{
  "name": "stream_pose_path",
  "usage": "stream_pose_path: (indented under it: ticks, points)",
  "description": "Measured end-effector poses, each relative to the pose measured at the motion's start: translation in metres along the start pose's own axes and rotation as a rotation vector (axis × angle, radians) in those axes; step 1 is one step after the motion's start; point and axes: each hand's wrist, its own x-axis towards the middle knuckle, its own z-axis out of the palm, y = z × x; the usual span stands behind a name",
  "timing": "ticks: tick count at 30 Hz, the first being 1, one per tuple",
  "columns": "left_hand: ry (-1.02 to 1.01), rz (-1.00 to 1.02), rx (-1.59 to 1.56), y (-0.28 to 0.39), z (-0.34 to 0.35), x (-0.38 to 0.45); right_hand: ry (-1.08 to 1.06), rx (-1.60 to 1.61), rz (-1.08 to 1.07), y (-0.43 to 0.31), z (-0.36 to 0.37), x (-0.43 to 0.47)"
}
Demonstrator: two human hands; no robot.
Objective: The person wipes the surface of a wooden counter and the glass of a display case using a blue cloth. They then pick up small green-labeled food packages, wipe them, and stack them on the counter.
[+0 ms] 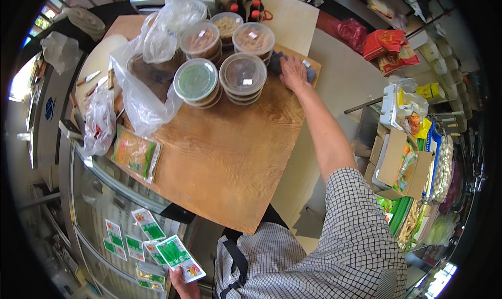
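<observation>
My right hand (293, 72) is stretched out to the far right corner of the wooden tabletop (231, 154), its fingers on a dark blue-grey cloth (311, 74). Just left of it stand stacked round plastic tubs with clear lids; the nearest stack (243, 75) has a dark content and a small white label. Beside that, another tub (196, 79) shows something green through its lid. Low in the view, my left hand (183, 285) holds a flat green-and-white printed packet (180, 257). Similar packets (149, 224) lie below the table's left edge, at the glass case (113, 193).
A large clear plastic bag (137, 91) covers the table's left part, near a packaged bag of food (135, 152). Knives (88, 78) lie on a round board at the far left. Red-capped bottles (255, 14) stand behind the tubs. An opened cardboard box (396, 161) stands right.
</observation>
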Motion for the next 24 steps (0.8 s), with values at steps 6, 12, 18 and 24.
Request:
stream_pose_path:
  ticks: [6,12,18,24]
  points:
    - [-0.035,0.031,-0.024,-0.01,0.005,0.002,0.081,0.117,0.06,-0.041,-0.012,-0.063]
    - [-0.139,0.058,-0.043,-0.01,-0.023,0.01,0.069,0.107,-0.182,-0.19,-0.038,-0.23]
    - [-0.136,0.095,-0.058,-0.001,-0.073,0.0,-0.279,0.774,-0.5,-0.326,-0.079,-0.39]
    - [-0.006,0.152,-0.142,-0.014,-0.116,-0.031,0.071,0.51,-0.107,-0.257,-0.13,-0.214]
